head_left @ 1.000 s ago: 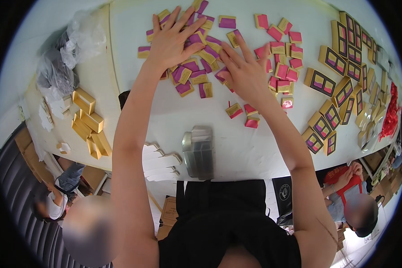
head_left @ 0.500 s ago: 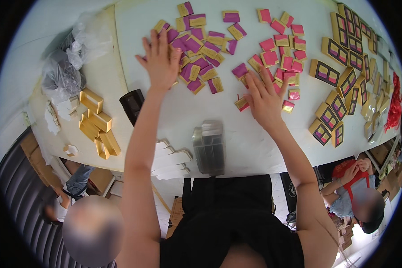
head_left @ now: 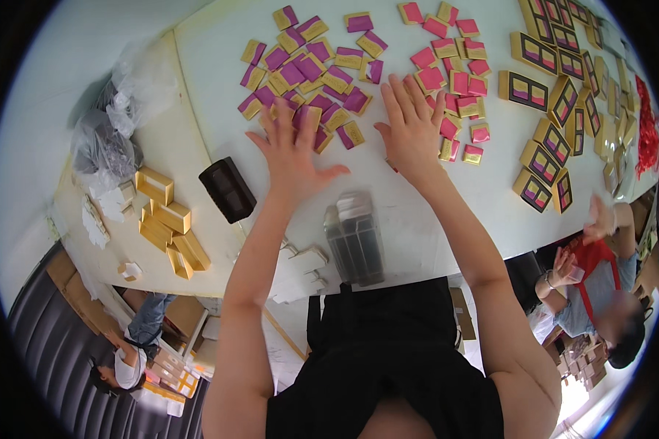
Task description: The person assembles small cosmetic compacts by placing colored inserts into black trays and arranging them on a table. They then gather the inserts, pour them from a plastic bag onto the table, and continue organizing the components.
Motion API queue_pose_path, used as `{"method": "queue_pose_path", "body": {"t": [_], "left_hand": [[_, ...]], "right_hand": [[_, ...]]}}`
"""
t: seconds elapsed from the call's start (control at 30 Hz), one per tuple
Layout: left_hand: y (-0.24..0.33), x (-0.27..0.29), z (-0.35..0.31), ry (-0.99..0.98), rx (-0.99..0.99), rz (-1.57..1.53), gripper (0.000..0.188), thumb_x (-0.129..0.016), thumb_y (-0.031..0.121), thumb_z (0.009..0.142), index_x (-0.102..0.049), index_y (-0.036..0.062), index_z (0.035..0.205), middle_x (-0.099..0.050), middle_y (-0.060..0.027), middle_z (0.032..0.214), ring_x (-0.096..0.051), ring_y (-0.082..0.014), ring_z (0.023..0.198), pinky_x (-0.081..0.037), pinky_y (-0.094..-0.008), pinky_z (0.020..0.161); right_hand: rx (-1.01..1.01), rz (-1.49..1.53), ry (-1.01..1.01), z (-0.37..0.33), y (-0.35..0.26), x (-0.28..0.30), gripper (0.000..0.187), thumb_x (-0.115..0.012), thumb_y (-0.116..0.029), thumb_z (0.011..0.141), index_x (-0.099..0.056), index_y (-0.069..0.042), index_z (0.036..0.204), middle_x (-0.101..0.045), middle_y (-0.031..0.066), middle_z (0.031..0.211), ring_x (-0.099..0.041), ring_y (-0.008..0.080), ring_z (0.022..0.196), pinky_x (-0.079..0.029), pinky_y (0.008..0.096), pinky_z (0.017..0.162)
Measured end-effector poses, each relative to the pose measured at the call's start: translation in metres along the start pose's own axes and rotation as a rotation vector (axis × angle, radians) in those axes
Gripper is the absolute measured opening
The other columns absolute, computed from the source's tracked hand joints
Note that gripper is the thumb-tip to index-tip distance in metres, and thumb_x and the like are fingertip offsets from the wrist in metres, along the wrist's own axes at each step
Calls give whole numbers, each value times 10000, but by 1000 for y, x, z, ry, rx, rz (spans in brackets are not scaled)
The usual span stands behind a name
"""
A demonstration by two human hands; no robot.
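My left hand (head_left: 291,155) is open with fingers spread, its fingertips over the near edge of a loose heap of small purple-and-gold packets (head_left: 308,68). My right hand (head_left: 411,135) lies open, palm down, between that heap and a scatter of pink-and-gold packets (head_left: 426,58). Its fingertips reach the near left side of the pink ones. A small reddish edge shows beside the right wrist; the rest of it is hidden. Neither hand visibly grips anything. Left of my left forearm sits a black tray (head_left: 228,192).
Clear plastic cases (head_left: 355,245) stand between my forearms, beside white card pieces (head_left: 300,267). Gold box sleeves (head_left: 190,249) and plastic bags (head_left: 106,146) lie left. Filled windowed boxes (head_left: 527,91) and red material (head_left: 646,132) are right. Other people are at both lower sides.
My left hand has drawn back toward me and to the right. My right hand has shifted left. The view has turned slightly, and the person at right has raised their hands.
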State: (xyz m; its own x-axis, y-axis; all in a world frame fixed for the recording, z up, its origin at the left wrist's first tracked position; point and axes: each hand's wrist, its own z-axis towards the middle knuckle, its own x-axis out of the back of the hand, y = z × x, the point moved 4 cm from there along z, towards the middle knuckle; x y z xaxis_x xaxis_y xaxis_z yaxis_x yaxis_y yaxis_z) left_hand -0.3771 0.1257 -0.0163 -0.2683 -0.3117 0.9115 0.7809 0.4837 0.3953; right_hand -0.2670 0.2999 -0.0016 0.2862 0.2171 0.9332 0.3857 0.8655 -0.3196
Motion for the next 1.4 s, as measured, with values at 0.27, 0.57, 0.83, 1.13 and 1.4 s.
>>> {"method": "queue_pose_path", "body": {"t": [0.27,0.57,0.83,1.13,1.4], "left_hand": [[-49,18,79,83,112,68,989,-765,486,667,-298,208,1494,-158,-177,1573,-65,-514,1416,-73,-825,945],[-56,-3,111,-73,-237,97,615,-486,505,911,-373,254,1461,-292,-21,1550,-216,-318,1439,-138,-696,1079],[-41,9,30,245,193,-34,667,-495,431,927,-297,135,1491,-245,-227,1533,-207,-456,1410,-141,-676,1063],[-7,-5,43,302,212,47,615,-521,426,927,-365,165,1462,-233,-237,1529,-190,-460,1409,-139,-720,1036],[68,-22,-8,-46,-321,234,536,-619,444,850,-508,334,1362,-271,-102,1547,-183,-443,1416,-40,-770,1009]], "right_hand": [[149,77,185,116,12,-39,605,-552,-501,893,-475,-138,1370,-418,113,1449,-382,352,1337,-275,585,1086],[102,118,177,69,-6,-33,633,-576,-489,889,-465,-98,1375,-425,71,1451,-354,308,1365,-265,539,1104],[-348,-65,182,-119,72,22,795,-549,-587,859,-365,-85,1447,-268,216,1518,-156,505,1397,-158,708,1039],[-291,-83,188,-48,65,6,733,-490,-572,908,-352,-105,1456,-287,179,1514,-179,490,1390,-158,729,1025],[-346,-7,64,-273,84,69,703,-623,-330,883,-328,-41,1452,-267,162,1536,-177,410,1430,-118,636,1107]]}}
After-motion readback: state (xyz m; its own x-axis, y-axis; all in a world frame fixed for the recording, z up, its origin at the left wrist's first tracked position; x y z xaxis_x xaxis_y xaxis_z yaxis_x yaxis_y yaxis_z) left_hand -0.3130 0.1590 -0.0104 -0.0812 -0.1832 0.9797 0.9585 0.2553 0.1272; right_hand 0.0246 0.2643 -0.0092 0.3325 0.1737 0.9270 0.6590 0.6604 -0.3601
